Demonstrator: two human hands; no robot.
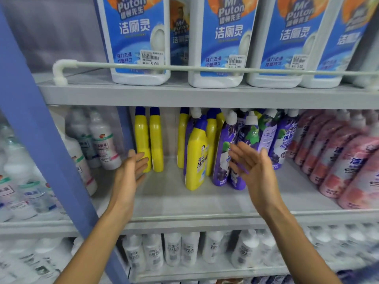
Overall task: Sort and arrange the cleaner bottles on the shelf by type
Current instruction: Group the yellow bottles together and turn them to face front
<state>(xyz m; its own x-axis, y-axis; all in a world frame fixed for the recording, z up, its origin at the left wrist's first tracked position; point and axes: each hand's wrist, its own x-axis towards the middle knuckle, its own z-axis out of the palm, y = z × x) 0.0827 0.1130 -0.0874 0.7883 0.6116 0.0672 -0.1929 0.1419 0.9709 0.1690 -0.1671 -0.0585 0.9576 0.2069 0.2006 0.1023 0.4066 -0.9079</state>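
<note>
Both hands are open and empty: left hand (131,171) by the yellow pair (148,140) at the left end of the shelf (184,203), right hand (252,167) before the purple bottles (220,162). Sorting seems midway; next, likely, grip the stray yellow bottle (195,160) mid-shelf and set it beside the pair

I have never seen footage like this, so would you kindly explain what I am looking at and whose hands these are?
This is a single picture from a camera worn on a person's head, looking forward and down at a shelf. The two bare hands are that person's own. The left hand is open near two yellow bottles; the right hand is open before the purple bottles, where more yellow ones are mixed in. Pink bottles stand to the right. Neither hand holds anything.
</note>
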